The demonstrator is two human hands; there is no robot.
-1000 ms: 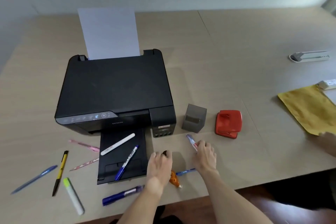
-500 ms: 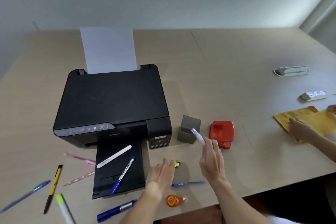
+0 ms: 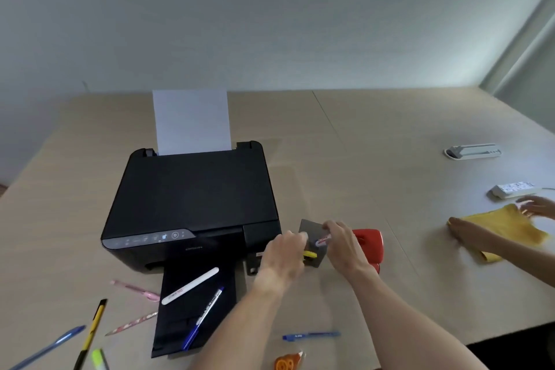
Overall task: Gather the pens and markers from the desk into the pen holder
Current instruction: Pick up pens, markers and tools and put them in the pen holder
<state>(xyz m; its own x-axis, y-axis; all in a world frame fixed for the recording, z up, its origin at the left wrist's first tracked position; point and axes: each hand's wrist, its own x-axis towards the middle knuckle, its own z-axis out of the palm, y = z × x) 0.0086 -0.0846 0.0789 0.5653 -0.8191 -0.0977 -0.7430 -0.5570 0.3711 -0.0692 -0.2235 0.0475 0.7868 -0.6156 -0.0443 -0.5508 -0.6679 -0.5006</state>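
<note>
At the left frame edge, a blue pen (image 3: 48, 347), a yellow-black pen (image 3: 90, 335) and a highlighter (image 3: 99, 359) lie cut off on the bench (image 3: 375, 159). The printer (image 3: 192, 198) lettering is illegible. The left hand (image 3: 283, 255) grips a yellow-ended item (image 3: 310, 254), mostly hidden. The right hand (image 3: 345, 245) grips a white marker (image 3: 322, 240), label unreadable. Both hands partly cover the grey pen holder (image 3: 310, 227).
</note>
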